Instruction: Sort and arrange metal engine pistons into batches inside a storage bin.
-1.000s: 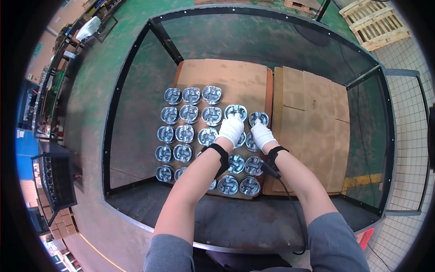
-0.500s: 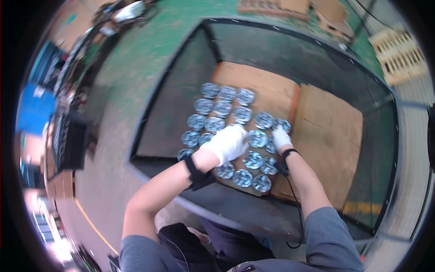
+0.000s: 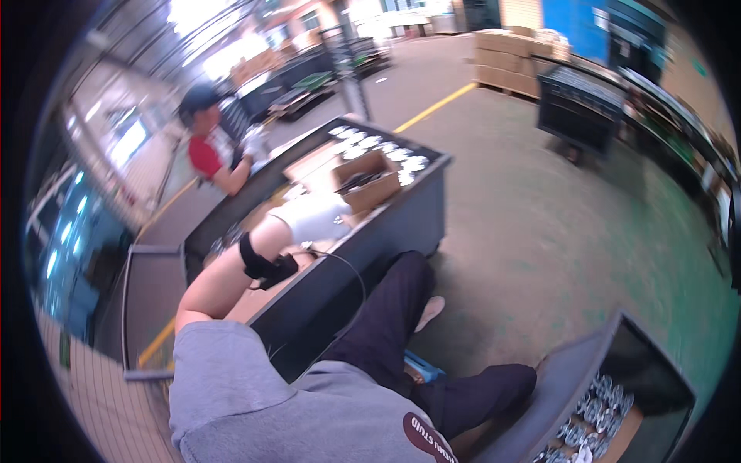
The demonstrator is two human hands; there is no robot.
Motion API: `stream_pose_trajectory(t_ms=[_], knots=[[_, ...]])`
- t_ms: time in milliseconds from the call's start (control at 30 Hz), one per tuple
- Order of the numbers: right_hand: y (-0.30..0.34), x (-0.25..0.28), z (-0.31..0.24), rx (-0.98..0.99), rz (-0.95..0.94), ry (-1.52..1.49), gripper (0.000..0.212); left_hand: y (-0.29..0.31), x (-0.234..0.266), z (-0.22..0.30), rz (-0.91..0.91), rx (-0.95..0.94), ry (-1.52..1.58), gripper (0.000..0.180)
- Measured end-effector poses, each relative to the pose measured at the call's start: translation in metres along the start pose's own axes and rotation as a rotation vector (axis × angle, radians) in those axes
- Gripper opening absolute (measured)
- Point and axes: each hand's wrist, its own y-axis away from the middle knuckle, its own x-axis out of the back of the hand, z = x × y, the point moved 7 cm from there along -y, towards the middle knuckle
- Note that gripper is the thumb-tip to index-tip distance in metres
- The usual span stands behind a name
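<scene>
My left hand (image 3: pixel 315 217), in a white glove, reaches over the near wall of a dark metal bin (image 3: pixel 351 266). Its fingers look bunched, with a small shiny glint at them; blur hides what they hold. Just beyond the hand, an open cardboard box (image 3: pixel 370 184) has dark contents. Bright metal parts (image 3: pixel 378 147) lie in rows at the bin's far end. A second dark bin (image 3: pixel 656 370), at the lower right, holds round shiny metal parts (image 3: pixel 590 413). A white patch among them at the bottom edge may be my right hand (image 3: pixel 584 454); its fingers cannot be made out.
Across the bin stands a person (image 3: pixel 212 154) in a dark cap and red-and-white top. A dark wheeled cart (image 3: pixel 583 112) and stacked cartons (image 3: pixel 505 62) are at the far right. A blue stool (image 3: pixel 423 366) shows between my legs. A cable runs from my left wrist strap.
My view has swung left, away from the bin of round metal parts, which now sits at the lower right. My left hand has left those parts and is over the other bin.
</scene>
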Motion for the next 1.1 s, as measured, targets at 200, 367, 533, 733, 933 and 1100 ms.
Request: stream_pose_trajectory(t_ms=[200,367,533,733,933,1100], knots=[[-0.073,0.075,-0.181,-0.352,0.049,-0.634,0.037,0.179,-0.073,-0.232,-0.192,0.744,0.144,0.040],[-0.134,0.051,-0.254,-0.525,-0.273,-0.821,0.054,0.296,-0.138,-0.352,-0.310,0.975,0.161,0.042],[-0.166,0.048,-0.421,-0.323,-0.306,-0.632,0.057,0.332,-0.259,-0.450,-0.383,0.987,0.204,0.044],[-0.174,0.015,-0.545,-0.268,-0.293,-0.503,0.048,0.267,-0.371,-0.511,0.102,0.785,0.205,0.040],[-0.176,-0.022,-0.627,-0.211,-0.506,-0.334,0.051,0.253,-0.478,-0.586,-0.109,0.929,0.381,0.045],[-0.175,-0.065,-0.704,0.229,-0.536,0.016,0.044,0.216,-0.476,-0.568,0.025,1.384,0.655,0.048]])
